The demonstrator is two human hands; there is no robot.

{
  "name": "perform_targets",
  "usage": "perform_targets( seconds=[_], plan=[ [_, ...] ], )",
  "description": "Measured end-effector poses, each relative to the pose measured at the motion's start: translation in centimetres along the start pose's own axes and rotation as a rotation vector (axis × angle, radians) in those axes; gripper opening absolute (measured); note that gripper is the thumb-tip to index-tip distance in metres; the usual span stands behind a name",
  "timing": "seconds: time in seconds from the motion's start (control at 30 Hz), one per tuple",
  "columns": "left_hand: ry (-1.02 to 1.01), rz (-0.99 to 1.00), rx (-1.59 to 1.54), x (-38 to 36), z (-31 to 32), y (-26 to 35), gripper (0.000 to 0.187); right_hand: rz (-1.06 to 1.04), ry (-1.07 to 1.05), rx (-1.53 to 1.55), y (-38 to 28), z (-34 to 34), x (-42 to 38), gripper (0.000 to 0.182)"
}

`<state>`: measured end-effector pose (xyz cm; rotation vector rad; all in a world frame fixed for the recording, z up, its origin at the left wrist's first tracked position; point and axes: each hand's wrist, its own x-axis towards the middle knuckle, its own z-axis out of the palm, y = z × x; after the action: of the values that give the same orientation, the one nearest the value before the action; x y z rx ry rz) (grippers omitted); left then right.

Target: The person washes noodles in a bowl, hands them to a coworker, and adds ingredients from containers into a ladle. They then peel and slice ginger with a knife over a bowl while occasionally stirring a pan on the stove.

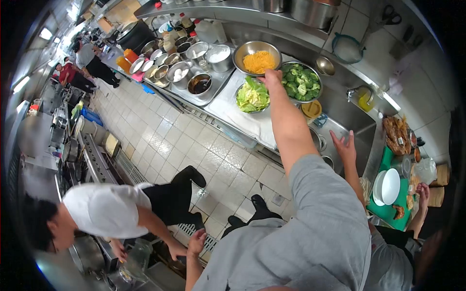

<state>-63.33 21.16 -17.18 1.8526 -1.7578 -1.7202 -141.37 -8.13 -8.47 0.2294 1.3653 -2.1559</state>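
Observation:
My right hand [272, 80] reaches out with its fingers closed at the near rim of a metal bowl [238, 57]. Orange-yellow shreds [259, 62] lie in that bowl. Just below my right hand is a bowl of chopped lettuce [252, 95], and beside it a bowl of broccoli florets [301, 81]. My left hand [196, 241] is at my side with its fingers curled, and nothing shows in it. A spread hand [344, 145] over the sink seems to belong to the co-worker on the right.
Metal pots of ingredients [179, 72] crowd the counter at left. The sink [359, 123] lies right of the bowls. A co-worker in white [107, 208] bends close on my left. Another person's hand [422, 195] is near white bowls [390, 186] on a green board.

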Motion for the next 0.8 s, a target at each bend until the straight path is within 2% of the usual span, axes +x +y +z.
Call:
perform_targets(
  seconds=[0.07,0.13,0.2,0.27,0.33,0.4,0.5,0.57,0.6,0.67,0.7,0.77,0.8],
  plan=[
    [-0.007,-0.201,-0.158,-1.4,0.9,0.1,0.042,0.0,-0.023,-0.046,-0.2,-0.2,0.8,0.053],
    [-0.06,-0.214,-0.143,-1.2,1.2,-0.4,0.042,-0.081,-0.027,-0.076,-1.4,-1.0,-1.7,0.053],
    [-0.011,-0.015,-0.146,-0.6,2.5,1.0,0.041,-0.143,-0.026,0.024,-0.8,-3.6,-2.7,0.054],
    [-0.075,0.055,-0.144,0.1,4.0,9.5,0.042,-0.218,-0.051,0.2,-0.9,-7.8,-4.7,0.054],
    [-0.189,0.228,0.0,1.4,5.0,17.3,0.041,-0.245,-0.004,0.333,-0.8,-14.0,-8.7,0.053],
    [-0.203,0.316,0.046,3.1,6.1,22.2,0.043,-0.28,0.072,0.404,-1.2,-19.6,-13.2,0.053],
    [-0.249,0.397,0.054,6.4,6.6,22.7,0.043,-0.324,0.13,0.225,-2.9,-26.2,-20.0,0.052],
    [-0.328,0.35,0.022,7.4,6.4,22.1,0.043,-0.174,0.204,0.138,-1.8,-28.5,-22.9,0.05],
    [-0.332,0.342,0.022,8.2,6.4,21.7,0.043,-0.17,0.21,0.133,-1.7,-29.5,-23.6,0.05],
    [-0.337,0.326,0.148,8.6,5.5,19.4,0.043,-0.148,0.385,0.098,-0.3,-29.6,-24.5,0.054],
    [-0.273,0.298,0.113,9.0,5.2,18.2,0.043,-0.133,0.334,0.125,-0.8,-30.3,-24.9,0.056],
    [-0.27,0.265,0.222,8.9,3.8,15.1,0.046,-0.063,0.236,0.123,0.1,-28.8,-25.5,0.059],
    [-0.266,0.251,0.207,8.4,3.4,13.4,0.046,-0.111,0.286,0.114,-0.2,-28.6,-26.0,0.062]
  ],
)
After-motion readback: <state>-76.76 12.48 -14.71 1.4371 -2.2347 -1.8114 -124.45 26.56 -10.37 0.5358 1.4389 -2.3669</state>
